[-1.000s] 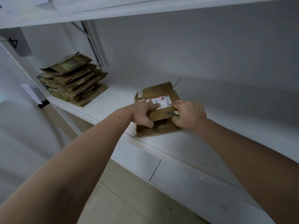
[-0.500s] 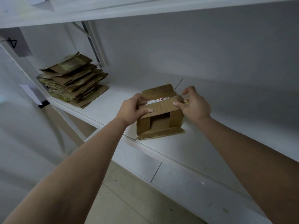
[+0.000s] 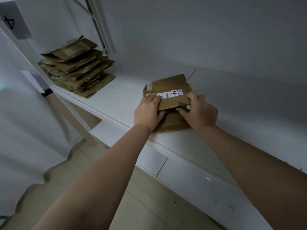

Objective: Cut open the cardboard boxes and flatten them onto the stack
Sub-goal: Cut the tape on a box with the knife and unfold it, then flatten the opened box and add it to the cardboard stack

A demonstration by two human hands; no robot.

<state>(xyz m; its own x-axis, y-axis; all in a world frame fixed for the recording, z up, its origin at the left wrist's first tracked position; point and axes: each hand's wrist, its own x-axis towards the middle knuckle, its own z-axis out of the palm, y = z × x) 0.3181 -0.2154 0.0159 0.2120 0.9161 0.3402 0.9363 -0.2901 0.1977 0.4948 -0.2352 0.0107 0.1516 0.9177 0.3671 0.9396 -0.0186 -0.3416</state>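
Observation:
A small brown cardboard box (image 3: 171, 83) with a white shipping label (image 3: 167, 94) lies pressed nearly flat on the white shelf (image 3: 116, 98). My left hand (image 3: 147, 110) holds its left side, fingers on top by the label and thumb under the front flap's edge. My right hand (image 3: 201, 112) is at the box's right edge and grips a small cutter knife (image 3: 182, 104), whose grey blade points left along the flap. The stack of flattened boxes (image 3: 78, 67) sits at the shelf's far left, well apart from both hands.
A white upright post (image 3: 26, 52) with a paper tag (image 3: 34, 80) stands left of the stack. Another shelf board runs overhead, and a grey wall closes the back. Below the shelf's front edge (image 3: 166, 146) is a tiled floor.
The box stood up as an open sleeve half a second ago; now it is pushed down nearly flat. Both hands have come down onto its top and the knife blade shows again.

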